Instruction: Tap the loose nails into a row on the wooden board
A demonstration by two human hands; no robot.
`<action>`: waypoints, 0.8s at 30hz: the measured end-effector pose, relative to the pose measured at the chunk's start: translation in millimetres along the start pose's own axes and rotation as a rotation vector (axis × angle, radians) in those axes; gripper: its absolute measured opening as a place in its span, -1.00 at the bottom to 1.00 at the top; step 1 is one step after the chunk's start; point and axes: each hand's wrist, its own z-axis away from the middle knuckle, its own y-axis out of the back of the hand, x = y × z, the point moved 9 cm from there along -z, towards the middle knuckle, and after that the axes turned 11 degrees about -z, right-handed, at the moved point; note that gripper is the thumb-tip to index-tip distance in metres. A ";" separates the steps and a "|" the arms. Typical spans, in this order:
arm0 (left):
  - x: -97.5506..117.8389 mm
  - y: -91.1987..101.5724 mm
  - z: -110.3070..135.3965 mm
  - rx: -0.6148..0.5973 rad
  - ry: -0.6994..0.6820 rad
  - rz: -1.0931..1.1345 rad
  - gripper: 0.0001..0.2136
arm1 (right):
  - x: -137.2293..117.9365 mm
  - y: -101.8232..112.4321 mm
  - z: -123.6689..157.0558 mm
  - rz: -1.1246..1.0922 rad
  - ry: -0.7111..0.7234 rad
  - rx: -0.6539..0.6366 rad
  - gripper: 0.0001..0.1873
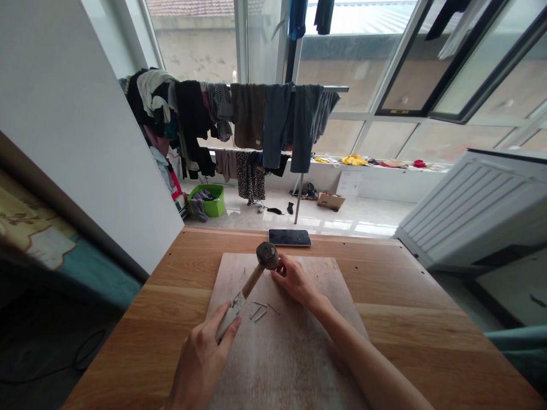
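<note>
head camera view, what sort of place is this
Most likely a home, perhaps an enclosed balcony or the room next to it: clothes hang on a drying rack, a green basket holds cloth, and large windows line the far side.

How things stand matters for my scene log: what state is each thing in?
Left hand: closed around the hammer's handle
Hammer: held tilted, head up
Right hand: fingers curled, partly behind the hammer's head; grip unclear
Nails: loose, lying on the board
Board: flat on the table
Phone: flat, screen dark
Window sash: open
Green basket: cloth inside, some hanging out
</note>
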 end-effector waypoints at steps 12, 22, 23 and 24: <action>10.1 -2.1 1.4 -0.005 -0.050 -0.211 -0.68 | 1.0 9.3 6.6 0.071 0.004 0.020 -0.55; -14.6 7.4 -3.5 0.141 -0.016 -0.068 -0.60 | -45.0 -18.9 50.1 0.429 0.040 -0.407 -0.92; -15.1 6.4 -3.6 0.152 -0.018 -0.040 -0.60 | -47.5 -25.3 53.7 0.492 0.027 -0.440 -0.90; -15.3 5.4 -3.4 0.163 -0.019 -0.008 -0.60 | -47.7 -30.2 55.9 0.550 0.005 -0.461 -0.86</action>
